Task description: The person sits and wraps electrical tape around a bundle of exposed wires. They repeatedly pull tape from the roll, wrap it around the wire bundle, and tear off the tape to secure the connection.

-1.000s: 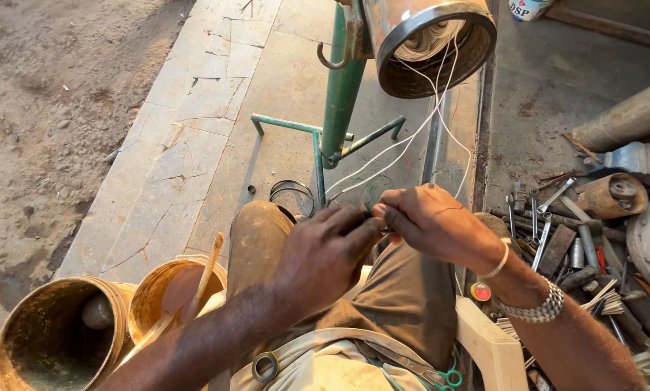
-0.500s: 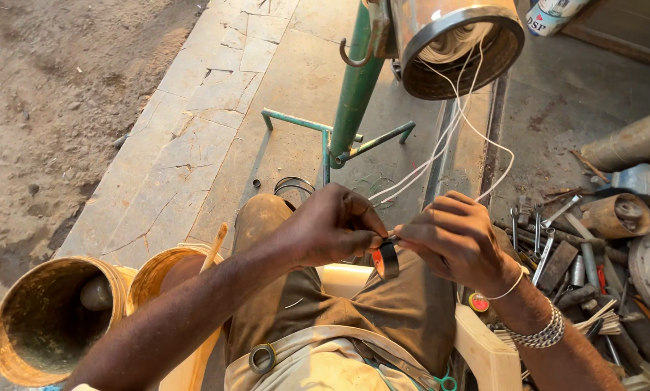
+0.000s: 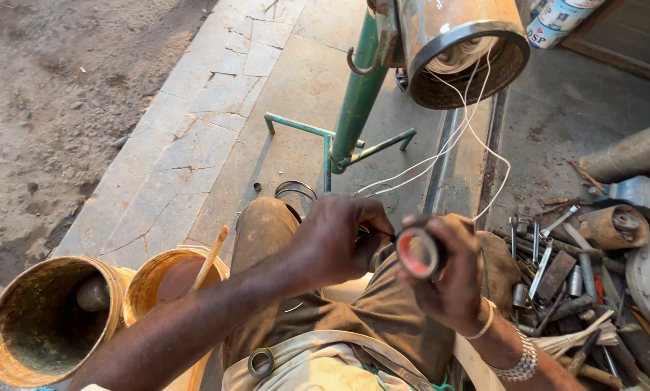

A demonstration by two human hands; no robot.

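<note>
My right hand [image 3: 456, 289] grips a black roll of tape [image 3: 417, 253] with a red inner core, held upright above my lap. My left hand [image 3: 338, 239] is closed just left of it, fingertips pinching something small beside the roll; what it pinches is hidden. Thin white wires [image 3: 456, 141] run from between my hands up into a rusty metal cylinder [image 3: 464, 51], which is mounted on a green stand [image 3: 357, 101]. A metal bracelet sits on my right wrist.
Two worn yellow buckets [image 3: 42, 322] [image 3: 167, 284] stand at my left, one with a wooden stick [image 3: 212, 255] in it. A pile of metal tools and parts [image 3: 567, 279] lies at my right. A metal ring [image 3: 296, 190] rests on the concrete floor, and a grey pipe [image 3: 629, 152] lies farther right.
My right hand has drawn the tape roll up and to the right, away from my left hand, so its red core now faces me. The view has shifted closer.
</note>
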